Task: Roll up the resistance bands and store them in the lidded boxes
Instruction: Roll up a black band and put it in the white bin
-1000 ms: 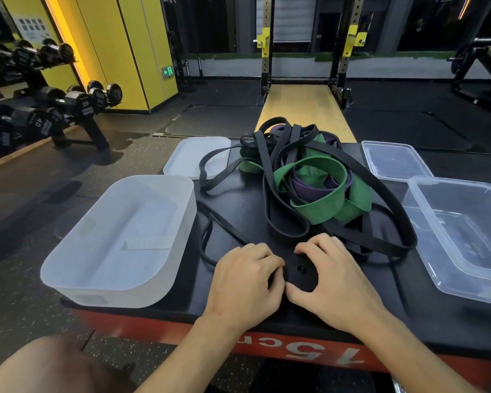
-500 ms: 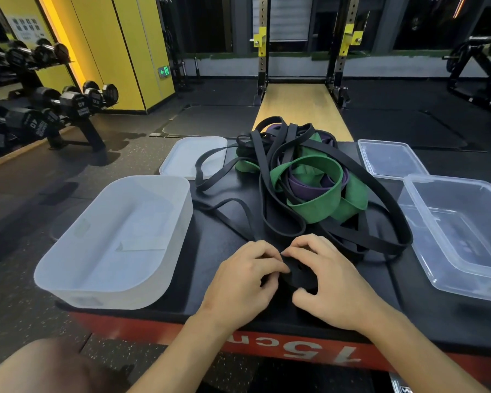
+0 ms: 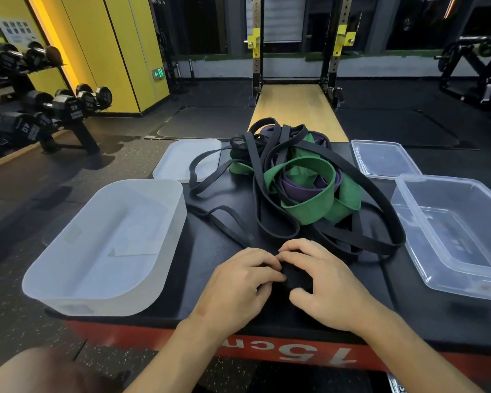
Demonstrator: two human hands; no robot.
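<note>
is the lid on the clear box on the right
No, the clear box stands open and its lid lies flat just behind it.

head cam | looks forward-down | close over platform (image 3: 210,293) | gym floor beyond

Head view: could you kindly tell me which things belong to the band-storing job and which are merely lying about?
Job: left hand, right hand, black band roll they grip, tangled band pile, frosted box, frosted lid, clear box, clear lid.
Background: dumbbells, squat rack, wooden platform.
</note>
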